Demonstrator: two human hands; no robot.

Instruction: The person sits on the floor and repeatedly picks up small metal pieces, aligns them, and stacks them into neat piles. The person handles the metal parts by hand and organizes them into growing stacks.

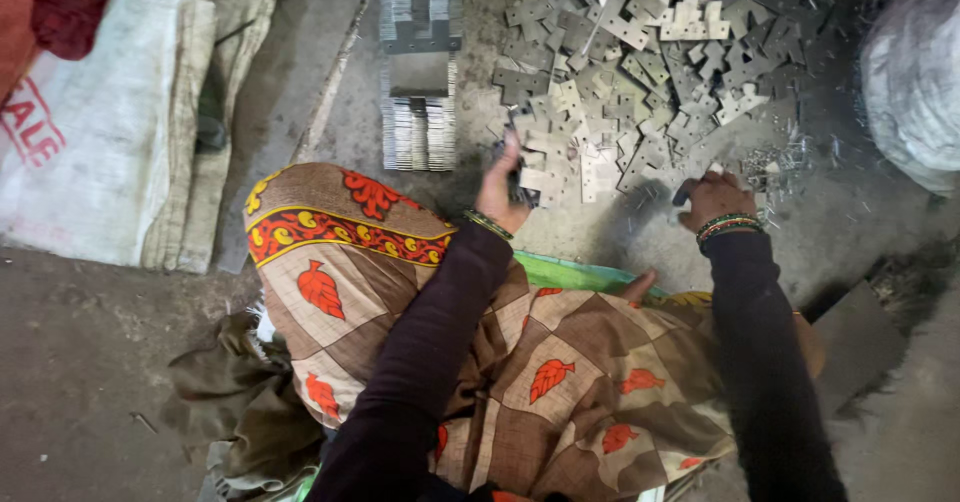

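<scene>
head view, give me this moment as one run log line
left hand: holds small stack of metal plates | right hand: at edge of plate pile on floor | stacked plates lie left of pile

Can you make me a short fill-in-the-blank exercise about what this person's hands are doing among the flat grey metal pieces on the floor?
1. The left hand grips a small ____ of flat grey metal pieces.
2. The right hand wears beaded ____ at the wrist.
3. The neat row of stacked metal plates lies to the ____ of the loose heap of metal pieces.

Missing words: stack; bangles; left
</scene>
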